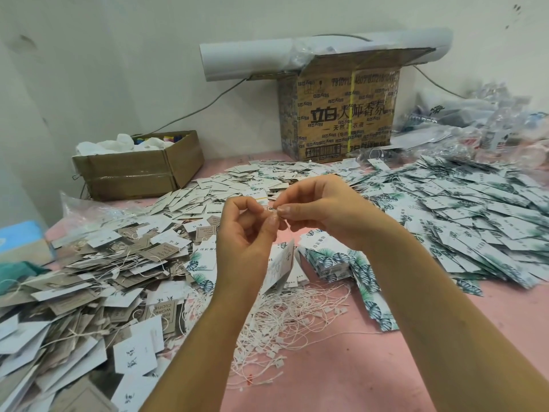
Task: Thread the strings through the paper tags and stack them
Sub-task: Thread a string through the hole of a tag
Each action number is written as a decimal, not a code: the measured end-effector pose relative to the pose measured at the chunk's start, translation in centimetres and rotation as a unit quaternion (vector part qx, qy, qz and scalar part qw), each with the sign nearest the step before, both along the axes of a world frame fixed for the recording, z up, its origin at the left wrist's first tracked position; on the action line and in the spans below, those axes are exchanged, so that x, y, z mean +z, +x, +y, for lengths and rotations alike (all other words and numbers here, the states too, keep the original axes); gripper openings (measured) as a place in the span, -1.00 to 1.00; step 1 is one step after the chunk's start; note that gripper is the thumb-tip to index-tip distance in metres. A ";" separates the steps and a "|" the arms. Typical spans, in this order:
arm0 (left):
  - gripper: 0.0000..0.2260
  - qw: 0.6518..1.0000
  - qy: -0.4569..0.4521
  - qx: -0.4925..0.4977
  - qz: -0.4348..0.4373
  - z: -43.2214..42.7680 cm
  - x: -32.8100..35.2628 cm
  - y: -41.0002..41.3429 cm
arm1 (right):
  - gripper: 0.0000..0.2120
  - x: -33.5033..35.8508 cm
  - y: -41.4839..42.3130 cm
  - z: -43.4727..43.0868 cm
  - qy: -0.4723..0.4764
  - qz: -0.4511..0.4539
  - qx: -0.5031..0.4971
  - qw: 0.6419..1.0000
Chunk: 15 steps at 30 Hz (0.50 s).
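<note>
We found the left hand (246,224) and right hand (320,209) meeting above the middle of the desk (341,367), both pinching a string (272,208), with a paper tag (280,264) dangling just below them. Should either pinch slacken before fastening, we judged the tag could drop into the loose strings (297,316) beneath. Fingers (271,226) hid most of the string and the tag's hole; whether threading was finished we could not tell.
</note>
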<state>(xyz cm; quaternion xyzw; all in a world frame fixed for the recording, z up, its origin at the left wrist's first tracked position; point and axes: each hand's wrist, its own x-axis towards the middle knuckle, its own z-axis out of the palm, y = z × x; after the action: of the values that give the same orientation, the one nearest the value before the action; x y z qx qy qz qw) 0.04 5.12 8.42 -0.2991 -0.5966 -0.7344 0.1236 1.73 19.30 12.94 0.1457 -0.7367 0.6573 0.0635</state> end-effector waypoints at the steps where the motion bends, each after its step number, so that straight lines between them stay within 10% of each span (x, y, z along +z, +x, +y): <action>1: -0.77 1.000 0.005 0.002 -0.003 -0.1 0.0 0.0 | -0.91 0.0 0.0 0.0 0.000 -0.003 0.006 1.000; 15: -0.57 0.996 -0.046 0.064 -0.033 -0.3 -0.7 -0.9 | -0.82 0.3 0.5 -1.0 0.062 0.001 0.039 0.997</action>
<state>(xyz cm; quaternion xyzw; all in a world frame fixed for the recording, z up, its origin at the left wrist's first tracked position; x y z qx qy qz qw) -0.85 4.81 7.75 -0.2413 -0.6513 -0.7062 0.1370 2.19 18.33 13.25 0.1784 -0.7697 0.6123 0.0292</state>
